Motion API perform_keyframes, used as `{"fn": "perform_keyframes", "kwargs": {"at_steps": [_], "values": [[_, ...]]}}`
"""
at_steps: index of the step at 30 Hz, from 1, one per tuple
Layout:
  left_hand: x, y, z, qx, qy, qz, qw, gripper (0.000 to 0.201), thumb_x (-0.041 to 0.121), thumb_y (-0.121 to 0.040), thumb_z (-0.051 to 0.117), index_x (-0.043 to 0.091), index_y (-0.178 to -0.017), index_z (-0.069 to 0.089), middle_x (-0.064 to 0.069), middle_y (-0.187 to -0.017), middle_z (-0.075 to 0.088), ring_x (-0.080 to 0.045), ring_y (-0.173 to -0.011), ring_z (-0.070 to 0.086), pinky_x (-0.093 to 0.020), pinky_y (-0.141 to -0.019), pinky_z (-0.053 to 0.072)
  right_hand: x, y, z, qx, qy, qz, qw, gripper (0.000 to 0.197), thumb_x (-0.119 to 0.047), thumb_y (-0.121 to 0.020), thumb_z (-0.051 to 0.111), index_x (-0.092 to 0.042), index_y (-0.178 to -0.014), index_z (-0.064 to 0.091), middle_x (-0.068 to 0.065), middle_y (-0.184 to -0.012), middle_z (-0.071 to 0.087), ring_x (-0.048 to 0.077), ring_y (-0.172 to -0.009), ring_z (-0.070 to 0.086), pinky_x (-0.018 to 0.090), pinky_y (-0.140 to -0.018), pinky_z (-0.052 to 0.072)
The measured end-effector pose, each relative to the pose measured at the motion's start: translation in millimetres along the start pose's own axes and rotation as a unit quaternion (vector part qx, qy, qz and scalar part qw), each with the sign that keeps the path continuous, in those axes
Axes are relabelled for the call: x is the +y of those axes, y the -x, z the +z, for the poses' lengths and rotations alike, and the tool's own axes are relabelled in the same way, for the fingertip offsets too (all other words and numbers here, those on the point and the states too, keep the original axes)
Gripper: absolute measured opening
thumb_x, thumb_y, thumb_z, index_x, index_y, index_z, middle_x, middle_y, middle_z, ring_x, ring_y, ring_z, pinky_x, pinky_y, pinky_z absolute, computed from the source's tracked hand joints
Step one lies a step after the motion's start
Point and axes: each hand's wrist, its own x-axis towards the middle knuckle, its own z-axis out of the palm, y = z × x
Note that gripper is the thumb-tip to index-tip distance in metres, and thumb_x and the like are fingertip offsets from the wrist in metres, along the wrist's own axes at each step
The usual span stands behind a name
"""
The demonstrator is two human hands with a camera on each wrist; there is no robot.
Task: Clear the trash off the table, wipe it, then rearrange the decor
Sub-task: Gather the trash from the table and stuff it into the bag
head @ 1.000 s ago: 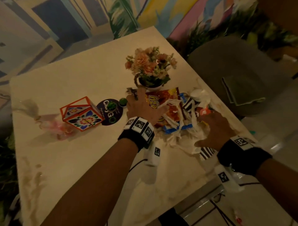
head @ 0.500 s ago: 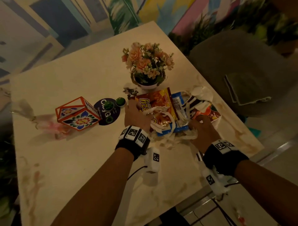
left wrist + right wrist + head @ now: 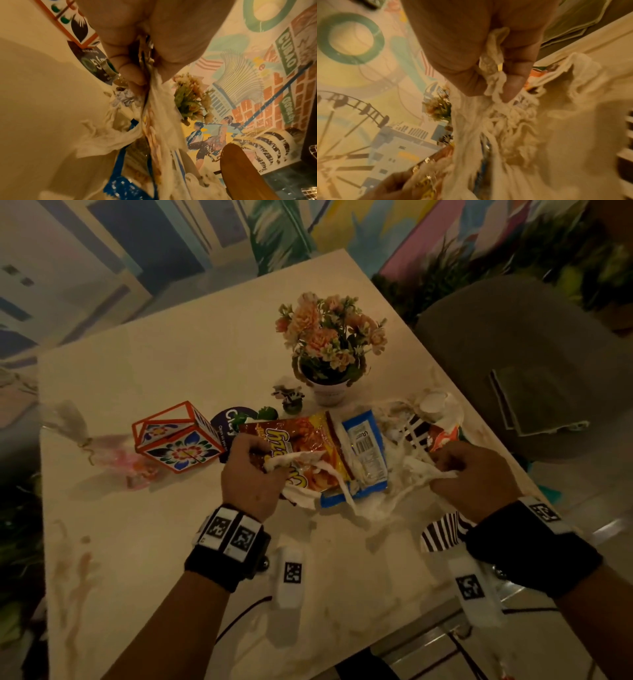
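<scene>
A heap of trash lies at the table's right side: an orange chip bag (image 3: 301, 446), a blue wrapper (image 3: 364, 450), torn white tissue (image 3: 390, 491) and a red wrapper (image 3: 445, 436). My left hand (image 3: 251, 474) grips the chip bag and a tissue strip at the heap's left end; the left wrist view shows the fingers (image 3: 133, 75) curled round tissue (image 3: 159, 97). At the right end, my right hand (image 3: 476, 477) pinches tissue (image 3: 494, 83). The decor stands behind: a flower pot (image 3: 327, 347), an orange-framed floral lantern (image 3: 176, 436) and small succulents (image 3: 291, 398).
A dark round coaster (image 3: 227, 419) lies beside the lantern and a pink pouch (image 3: 120, 460) sits at the far left. Stains mark the cream table (image 3: 137, 559). A grey chair (image 3: 513, 364) with a folded cloth stands right of the table.
Both hands have closed on the trash and drawn it toward me. The heap is bunched and lifted between them, where earlier the hands lay on it.
</scene>
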Motion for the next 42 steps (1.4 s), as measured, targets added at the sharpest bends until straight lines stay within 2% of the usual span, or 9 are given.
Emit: {"fn": "perform_keyframes", "kwargs": {"at_steps": [5,9,12,16,20,23,27,33,42], "values": [[4,6,-31,-0.003,0.019,0.049,0.999,0.039,-0.003,-0.069,0.075,0.015,-0.094,0.052,0.014,-0.085,0.053,0.011,-0.069,0.052,-0.004,-0.058,0.042,-28,3,-22,0.014,-0.021,-0.053,0.998,0.029,-0.006,-0.060,0.076,-0.017,-0.056,0.049,-0.002,-0.099,0.069,0.020,-0.085,0.062,0.031,-0.076,0.049],[2,9,-51,-0.006,0.017,0.093,0.996,0.037,-0.004,-0.069,0.074,0.015,-0.094,0.053,0.012,-0.086,0.055,0.005,-0.071,0.053,-0.004,-0.058,0.042,-44,-1,-26,0.020,-0.020,-0.085,0.996,0.031,-0.003,-0.059,0.075,-0.013,-0.057,0.047,-0.012,-0.107,0.064,0.015,-0.087,0.062,0.027,-0.078,0.048],[-4,10,-61,0.002,0.018,0.108,0.994,0.036,-0.005,-0.070,0.072,0.016,-0.091,0.052,0.013,-0.084,0.054,0.007,-0.069,0.051,-0.004,-0.057,0.041,-50,-4,-21,0.020,-0.020,-0.087,0.996,0.030,0.001,-0.057,0.074,-0.015,-0.057,0.048,-0.002,-0.095,0.067,0.014,-0.093,0.063,0.027,-0.081,0.049],[-19,12,-72,0.013,0.051,0.093,0.994,0.036,-0.008,-0.068,0.071,0.015,-0.088,0.053,0.006,-0.083,0.056,0.003,-0.066,0.052,-0.009,-0.054,0.044,-61,-5,-8,0.029,0.008,-0.080,0.996,0.025,0.003,-0.058,0.070,-0.015,-0.059,0.051,0.004,-0.079,0.067,0.022,-0.088,0.064,0.037,-0.077,0.053],[-32,14,-87,0.041,0.079,0.062,0.994,0.039,-0.007,-0.068,0.071,0.024,-0.082,0.053,0.003,-0.082,0.058,-0.007,-0.067,0.056,-0.029,-0.056,0.052,-85,-3,5,0.024,-0.001,-0.097,0.995,0.022,0.008,-0.062,0.058,-0.012,-0.069,0.055,0.008,-0.074,0.061,0.026,-0.073,0.058,0.031,-0.062,0.046],[-48,15,-104,0.062,0.137,0.012,0.989,0.035,-0.010,-0.066,0.072,0.017,-0.082,0.055,0.000,-0.082,0.060,-0.001,-0.064,0.057,-0.026,-0.048,0.050,-113,5,16,0.012,-0.018,-0.112,0.993,0.019,0.004,-0.062,0.052,-0.013,-0.067,0.058,0.006,-0.067,0.060,0.013,-0.058,0.055,0.024,-0.050,0.045],[-74,18,-131,0.064,0.225,-0.072,0.970,0.032,-0.012,-0.070,0.069,0.011,-0.087,0.055,-0.012,-0.081,0.062,-0.022,-0.062,0.060,-0.026,-0.040,0.048,-144,13,39,-0.009,-0.032,-0.061,0.998,0.035,0.012,-0.072,0.046,-0.019,-0.058,0.057,-0.006,-0.056,0.057,-0.003,-0.044,0.053,0.007,-0.038,0.038],[-115,28,-174,0.046,0.254,-0.137,0.956,0.032,-0.015,-0.070,0.066,0.014,-0.079,0.055,-0.009,-0.072,0.060,-0.026,-0.061,0.060,-0.033,-0.046,0.051,-181,30,83,0.004,-0.027,-0.008,1.000,0.029,0.011,-0.075,0.044,-0.012,-0.066,0.059,0.001,-0.059,0.054,0.028,-0.062,0.053,0.036,-0.066,0.051],[-195,35,-287,0.140,0.178,-0.157,0.961,0.032,-0.006,-0.065,0.076,0.016,-0.076,0.057,-0.008,-0.077,0.063,-0.028,-0.071,0.061,-0.041,-0.064,0.054,-235,61,155,-0.050,-0.008,-0.028,0.998,0.025,0.005,-0.071,0.046,-0.015,-0.060,0.055,0.004,-0.061,0.050,0.025,-0.072,0.050,0.027,-0.062,0.037]]}}
